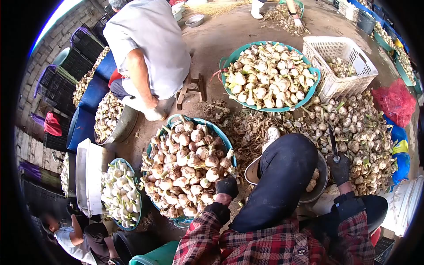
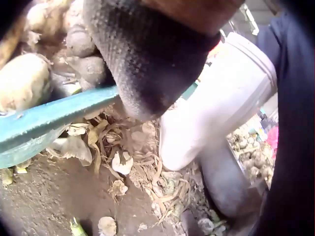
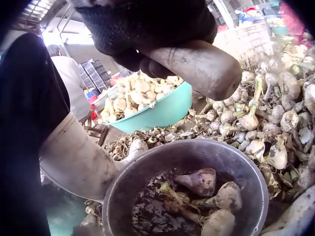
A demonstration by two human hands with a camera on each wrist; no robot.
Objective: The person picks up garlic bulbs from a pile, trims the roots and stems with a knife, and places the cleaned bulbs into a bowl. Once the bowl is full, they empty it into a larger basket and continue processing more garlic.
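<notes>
My left hand [image 1: 227, 187], in a dark glove, is at the right side of a teal tub [image 1: 228, 142] heaped with garlic bulbs [image 1: 185, 168]. In the left wrist view the gloved hand [image 2: 147, 59] hangs over the tub's rim [image 2: 59, 115]; its fingers are hidden. My right hand [image 1: 339, 170], also gloved, grips a knife [image 1: 332, 138] with its blade pointing away from me. The knife's pale, thick handle [image 3: 206, 69] sticks out of the fist in the right wrist view. Below that hand stands a grey basin [image 3: 260, 189] holding several garlic bulbs [image 3: 219, 223].
A loose garlic pile [image 1: 362, 141] spreads on the right. Ahead stand another full teal tub [image 1: 316, 79] and a white crate [image 1: 353, 84]. Dry peelings [image 1: 249, 126] litter the floor around my white boot [image 2: 197, 123]. A person [image 1: 150, 48] sits at upper left; trimmed garlic [image 1: 120, 194] fills a tub at left.
</notes>
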